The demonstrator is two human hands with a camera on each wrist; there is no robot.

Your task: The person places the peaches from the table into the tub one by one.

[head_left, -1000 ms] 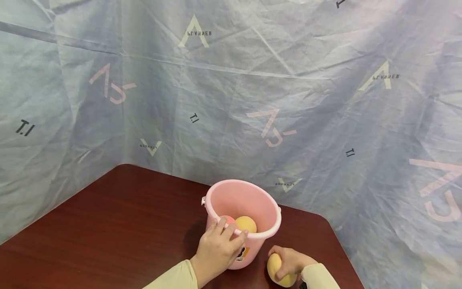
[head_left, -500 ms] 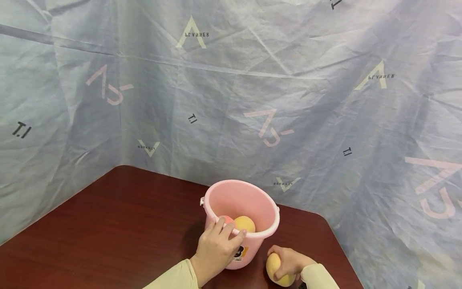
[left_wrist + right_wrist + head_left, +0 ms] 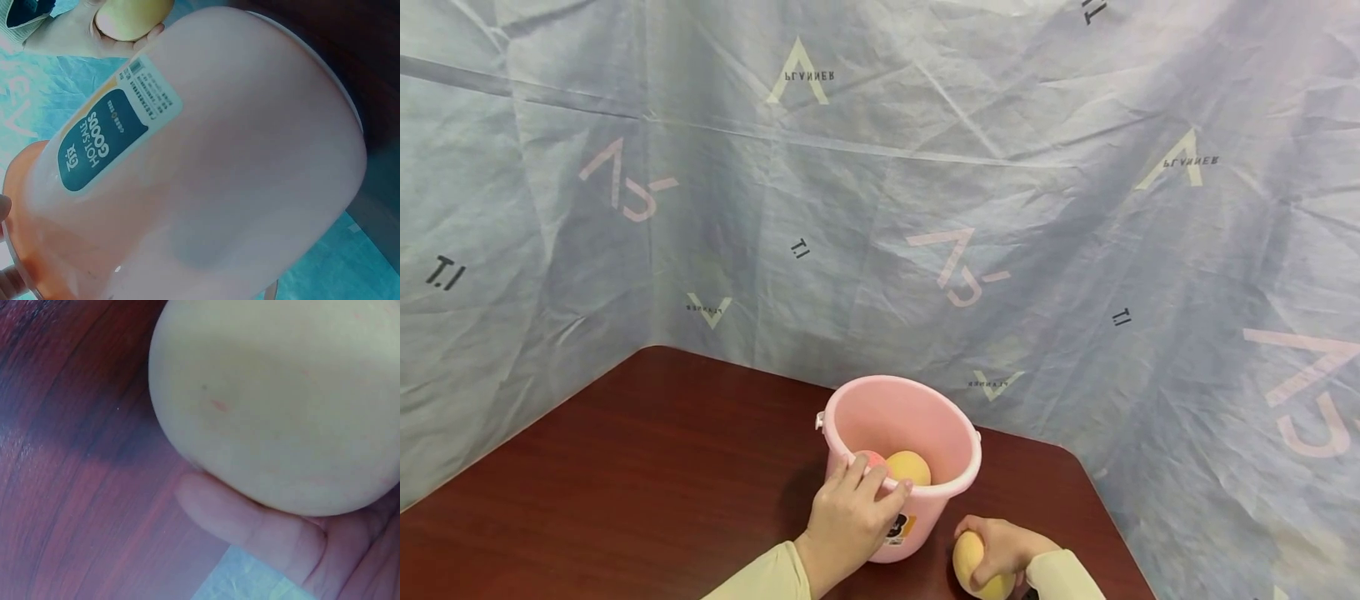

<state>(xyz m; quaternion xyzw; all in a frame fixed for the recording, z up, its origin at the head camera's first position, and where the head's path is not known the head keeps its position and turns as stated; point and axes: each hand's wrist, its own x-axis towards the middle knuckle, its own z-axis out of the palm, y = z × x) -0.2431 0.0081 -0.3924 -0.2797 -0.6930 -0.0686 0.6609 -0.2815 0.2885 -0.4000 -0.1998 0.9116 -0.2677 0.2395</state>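
Observation:
A pink plastic bucket [image 3: 928, 510] stands on the table, its mouth tipped a little toward me. My left hand [image 3: 853, 512] grips the near rim, fingers hooked over the edge. Inside the bucket lie a yellow round fruit [image 3: 910, 468] and a pinkish-red round one [image 3: 871, 457], the latter partly covered by my fingers. To the right of the bucket, my right hand [image 3: 1003, 546] holds a smooth yellow, mango-like fruit [image 3: 968, 560] low over the table. The right wrist view shows the thumb [image 3: 244, 519] pressed along this fruit's side.
The dark red wooden table [image 3: 625, 467] has rounded far corners. Grey printed cloth [image 3: 865, 192] hangs close behind it and at both sides. The bucket carries a label [image 3: 106, 134] on its near side and a handle knob [image 3: 820, 421] at the left rim.

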